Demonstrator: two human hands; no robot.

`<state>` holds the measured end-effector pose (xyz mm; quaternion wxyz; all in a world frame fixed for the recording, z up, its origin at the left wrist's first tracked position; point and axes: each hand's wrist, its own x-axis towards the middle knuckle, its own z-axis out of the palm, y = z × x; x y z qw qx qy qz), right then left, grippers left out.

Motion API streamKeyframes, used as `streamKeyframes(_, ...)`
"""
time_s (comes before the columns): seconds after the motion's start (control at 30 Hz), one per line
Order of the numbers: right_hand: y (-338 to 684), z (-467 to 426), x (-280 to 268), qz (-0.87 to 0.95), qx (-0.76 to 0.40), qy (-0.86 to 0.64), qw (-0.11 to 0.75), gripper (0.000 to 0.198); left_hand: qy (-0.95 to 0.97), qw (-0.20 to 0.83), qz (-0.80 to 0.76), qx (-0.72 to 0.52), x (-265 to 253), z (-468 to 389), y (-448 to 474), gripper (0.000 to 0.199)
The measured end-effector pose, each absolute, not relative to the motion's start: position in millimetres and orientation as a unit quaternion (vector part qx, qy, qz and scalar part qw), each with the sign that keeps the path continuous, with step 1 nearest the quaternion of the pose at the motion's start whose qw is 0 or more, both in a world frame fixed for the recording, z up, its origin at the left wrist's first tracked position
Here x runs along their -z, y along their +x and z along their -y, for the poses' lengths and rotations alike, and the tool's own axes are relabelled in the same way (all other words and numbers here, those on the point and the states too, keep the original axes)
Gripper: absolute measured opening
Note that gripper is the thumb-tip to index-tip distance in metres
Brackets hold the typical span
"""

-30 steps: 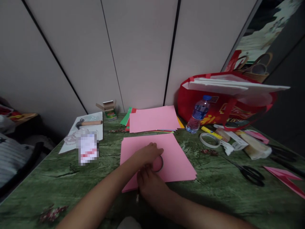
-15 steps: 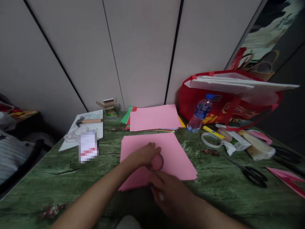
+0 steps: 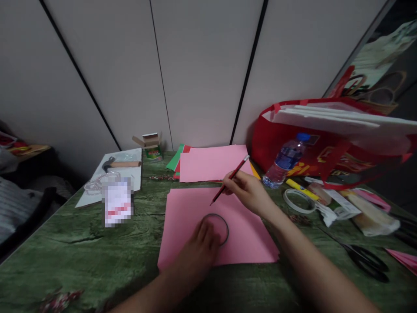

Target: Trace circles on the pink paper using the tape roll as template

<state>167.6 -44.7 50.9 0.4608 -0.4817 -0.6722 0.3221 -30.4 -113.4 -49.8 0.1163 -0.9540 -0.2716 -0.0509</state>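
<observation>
A stack of pink paper [image 3: 250,241] lies on the green wood-patterned table, with a thin dark ring [image 3: 227,224] flat on it. The bent fingers of my left hand [image 3: 205,239] press on the ring's left and lower side; the thumb is hard to make out. My right hand [image 3: 244,189] pinches a dark red and black pencil [image 3: 216,198] above the paper. Its sharpened tip points down and left, just beyond the ring's far edge, and seems apart from the ring.
Behind lies more pink paper [image 3: 211,165] over coloured sheets. At right are a water bottle [image 3: 283,163], a red bag [image 3: 270,130], a tape roll [image 3: 299,211], a yellow tube [image 3: 301,189] and scissors [image 3: 366,261]. A hammer [image 3: 125,164], small box [image 3: 153,152] and blurred-out item [image 3: 117,202] lie left.
My right hand has moved from the stack's near edge up to its far right side, now showing the pencil. My left hand has shifted from the ring's upper left toward its lower left.
</observation>
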Motion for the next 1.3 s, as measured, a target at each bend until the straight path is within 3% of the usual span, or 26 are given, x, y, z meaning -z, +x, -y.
streamKeyframes(0.23, 138, 12, 12, 0.577, -0.482, -0.472, 0.459, 0.038, -0.944, 0.18, 0.259, 0.096, 48, 123, -37, 0.038)
streamKeyframes(0.37, 131, 14, 32, 0.623, -0.455, -0.479, 0.419, 0.027, -0.95, 0.161, 0.254, 0.089, 46, 125, -36, 0.041)
streamKeyframes(0.53, 127, 20, 15, 0.725, -0.419, -0.446, 0.316, 0.013, -0.95, 0.16, 0.255, 0.087, 49, 126, -32, 0.044)
streamKeyframes(0.8, 115, 12, -5, 0.808, -0.363, -0.429, 0.175, 0.01, -0.94, 0.179, 0.27, 0.103, 51, 126, -29, 0.043)
streamKeyframes(1.13, 146, -18, 21, 0.751, -0.37, -0.463, 0.291, 0.017, -0.959, 0.104, 0.255, 0.061, 47, 123, -34, 0.044)
streamKeyframes(1.3, 158, -34, 44, 0.586, -0.508, -0.495, 0.392, 0.024, -0.956, 0.099, 0.261, 0.091, 44, 122, -38, 0.039)
